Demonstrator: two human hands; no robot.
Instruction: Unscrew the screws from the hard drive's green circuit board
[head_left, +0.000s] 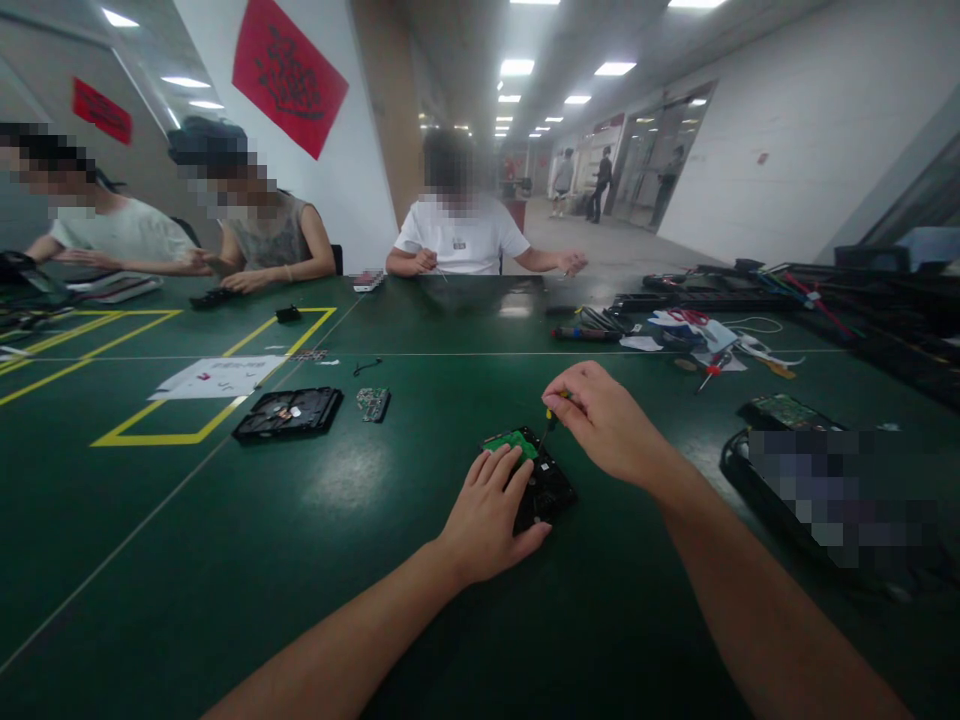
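A black hard drive with a green patch (pixel 553 482) lies flat on the green table in front of me. My left hand (pixel 491 510) rests over its left side, fingers stretched out and spread on top, thumb by the near edge. My right hand (pixel 592 415) is closed around the yellow-and-black handle of a small screwdriver (pixel 550 424). The tool points down, and its shaft reaches the far right part of the drive. The exact contact of its tip is too small to make out.
Left of the drive sit a small circuit board part (pixel 373 404) and an open black casing (pixel 289 412) holding small pieces. Papers (pixel 217 378) lie beyond. Cables and tools (pixel 592 330) are at the back right, a blurred black object (pixel 825 510) nearer. Several people sit across the table.
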